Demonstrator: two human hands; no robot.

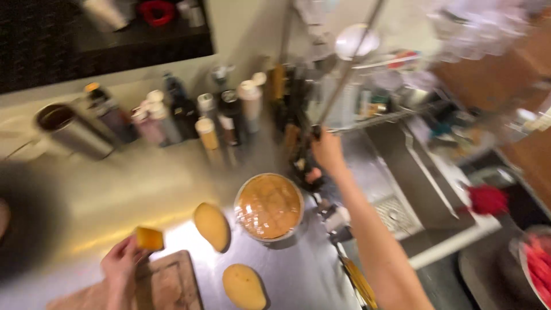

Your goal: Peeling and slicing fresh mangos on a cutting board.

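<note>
My left hand [119, 264] holds a small yellow-orange piece of fruit [149, 238] just above a wooden cutting board [166, 284] at the bottom left. My right hand [328, 152] is stretched far forward and grips a long thin metal rod [350, 69] that slants up to the right, over a dark rack of knives [301, 138]. Two yellow mango halves [211, 225] [244, 285] lie on the steel counter between my arms. Beside them stands a round container of brown sauce [268, 205] covered with clear film. The picture is blurred by motion.
Several sauce bottles [206, 123] and a steel cup [72, 132] line the back of the counter. A sink [396, 178] lies to the right, with a red scrubber [487, 200] on its edge and a bowl of red pieces [536, 267] at far right. A dish rack [379, 92] stands behind the sink.
</note>
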